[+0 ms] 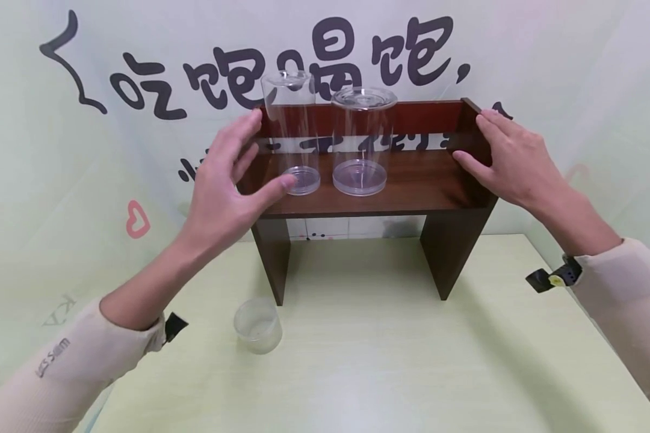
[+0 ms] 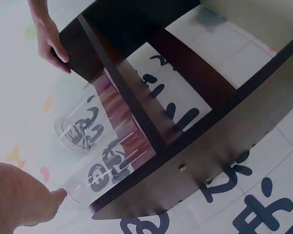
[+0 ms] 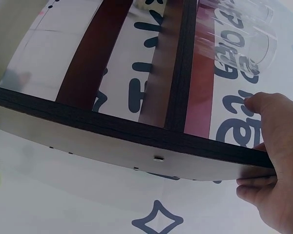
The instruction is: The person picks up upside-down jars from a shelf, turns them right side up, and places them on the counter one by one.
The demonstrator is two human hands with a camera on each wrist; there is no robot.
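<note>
A dark brown wooden desktop shelf (image 1: 411, 180) stands on the table. On its board are a tall, narrow clear jar (image 1: 291, 135) at left and a wider clear jar (image 1: 362, 135) beside it. My left hand (image 1: 224, 177) is by the shelf's left side, thumb spread across the front of the narrow jar in the head view. In the left wrist view that hand (image 2: 19, 195) appears apart from the side panel, near the jar's top. My right hand (image 3: 276, 161) grips the upper right side panel, thumb inside and fingers outside.
A small translucent cup (image 1: 258, 326) stands on the pale table (image 1: 357, 361), in front of the shelf's left leg. Behind the shelf hangs a light cloth backdrop (image 1: 157, 150) with large dark lettering. Each sleeve cuff carries a small black device.
</note>
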